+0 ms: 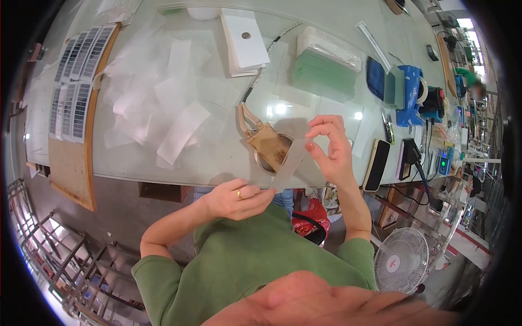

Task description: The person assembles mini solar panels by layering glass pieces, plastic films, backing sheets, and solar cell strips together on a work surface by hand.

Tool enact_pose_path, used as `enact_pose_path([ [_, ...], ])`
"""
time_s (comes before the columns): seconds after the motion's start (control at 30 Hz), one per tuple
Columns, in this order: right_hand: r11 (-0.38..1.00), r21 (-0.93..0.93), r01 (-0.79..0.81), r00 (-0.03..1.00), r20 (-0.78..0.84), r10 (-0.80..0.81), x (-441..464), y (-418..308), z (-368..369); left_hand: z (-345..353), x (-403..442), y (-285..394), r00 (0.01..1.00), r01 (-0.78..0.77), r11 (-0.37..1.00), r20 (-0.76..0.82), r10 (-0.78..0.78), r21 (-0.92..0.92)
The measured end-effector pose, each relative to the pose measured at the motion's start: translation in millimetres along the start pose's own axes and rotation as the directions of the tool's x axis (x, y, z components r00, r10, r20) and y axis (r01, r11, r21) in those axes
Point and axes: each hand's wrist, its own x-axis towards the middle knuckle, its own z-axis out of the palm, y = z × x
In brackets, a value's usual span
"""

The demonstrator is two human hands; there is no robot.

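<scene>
Between my two hands a translucent strip [287, 169] is stretched at a slant, just in front of the table edge side of a brown-stained block. My left hand [236, 199], with a ring on one finger, is closed on the strip's lower end. Thumb and forefinger of my right hand [333, 152] pinch near its upper end; the exact contact is hard to see. Behind the strip, the tan block [267, 143] rests over a round metal base [264, 163], partly hidden by the strip. A braided cable [255, 81] runs away from it.
Loose translucent sheets [182, 130] lie scattered at left, near a wooden board [70, 163] with dark-striped panels [70, 111]. Further back are white cards [244, 43] and stacked green glass plates [323, 76]. At right are a phone [376, 164], tweezers [387, 125] and a blue tape dispenser [409, 95].
</scene>
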Motion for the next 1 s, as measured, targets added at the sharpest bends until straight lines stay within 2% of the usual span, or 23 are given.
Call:
enact_pose_path([
  [0.07,0.999,0.016,0.037,0.999,0.000,-0.037,-5,-5,-3,-2,4,-1,0.997,-0.062,0.998,-0.052,0.062,0.002],
  [0.13,0.982,0.190,-0.011,1.000,-0.017,0.015,-11,-7,-3,-6,13,0,0.995,-0.059,0.997,-0.079,0.055,-0.041],
  [0.27,0.974,0.220,0.056,0.997,-0.068,-0.042,-18,-12,-6,-12,21,2,0.993,-0.105,0.981,-0.061,0.096,-0.165],
  [0.4,0.982,0.143,0.125,0.988,-0.110,-0.110,-23,-11,-5,-8,22,11,0.994,-0.095,0.966,-0.081,0.077,-0.239],
  [0.47,0.983,0.126,0.131,0.986,-0.121,-0.116,-24,-13,-3,-7,20,16,0.997,0.050,0.913,-0.038,-0.072,-0.405],
  [0.5,0.978,0.179,0.104,0.988,-0.135,-0.080,-23,-16,-2,-7,23,22,0.997,0.045,0.915,-0.035,-0.064,-0.400],
  [0.53,0.969,0.233,0.077,0.988,-0.146,-0.043,-23,-20,-2,-6,27,30,0.957,0.177,0.824,-0.101,-0.272,-0.539],
  [0.57,0.968,0.237,0.083,0.987,-0.153,-0.047,-22,-24,-3,-4,31,36,0.870,0.276,0.688,-0.129,-0.475,-0.671],
  [0.6,0.981,0.124,0.147,0.982,-0.139,-0.130,-21,-30,-6,-2,34,37,0.874,0.275,0.693,-0.127,-0.469,-0.666],
  [0.63,0.977,0.012,0.214,0.971,-0.114,-0.211,-20,-36,-8,1,37,37,0.836,0.329,0.688,-0.138,-0.530,-0.647],
  [0.7,0.965,-0.023,0.262,0.963,-0.060,-0.263,-18,-47,-10,5,44,31,0.750,0.430,0.671,-0.175,-0.638,-0.604],
  [0.77,0.949,-0.064,0.308,0.951,-0.006,-0.309,-16,-55,-15,-5,57,23,0.769,0.426,0.707,-0.185,-0.612,-0.565],
  [0.83,0.971,0.132,0.197,0.955,0.197,-0.221,-18,-61,-21,-12,60,20,0.763,0.451,0.630,-0.093,-0.640,-0.632],
  [0.93,0.957,0.199,0.210,0.935,0.247,-0.256,-22,-65,-20,-19,57,12,0.784,0.460,0.649,-0.066,-0.617,-0.607],
  [0.97,0.956,0.157,0.247,0.916,0.285,-0.284,-22,-66,-22,-29,69,13,0.778,0.526,0.674,-0.027,-0.628,-0.519],
  [1.0,0.957,0.170,0.234,0.924,0.267,-0.273,-25,-67,-20,-29,66,13,0.781,0.532,0.662,0.003,-0.625,-0.527],
])
